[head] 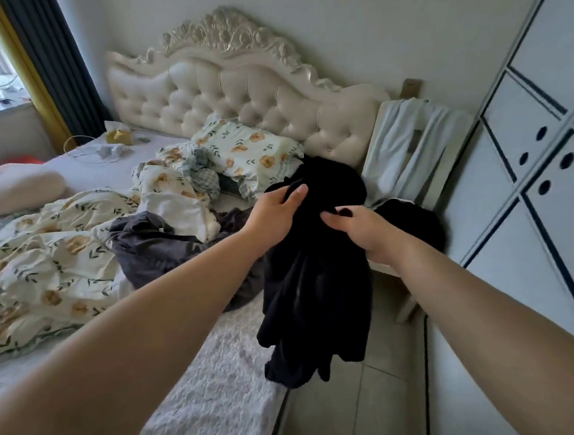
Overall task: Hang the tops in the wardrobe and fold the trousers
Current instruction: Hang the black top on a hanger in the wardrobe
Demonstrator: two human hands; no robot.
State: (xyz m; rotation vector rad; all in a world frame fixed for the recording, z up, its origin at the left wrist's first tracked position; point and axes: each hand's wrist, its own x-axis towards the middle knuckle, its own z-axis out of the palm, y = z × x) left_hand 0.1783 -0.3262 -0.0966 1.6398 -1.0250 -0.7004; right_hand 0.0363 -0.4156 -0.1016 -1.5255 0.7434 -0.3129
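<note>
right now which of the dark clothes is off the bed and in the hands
The black garment, gripped by the left hand and right hand and hanging free. The dark grey garment lies crumpled on the bed.

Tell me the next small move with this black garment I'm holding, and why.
Probably draw the hands apart and shake it open. The left hand and right hand both grip the black garment near its top, and it hangs bunched over the edge of the bed, so I cannot tell whether it is a top or trousers. That decides hanging or folding.
</note>
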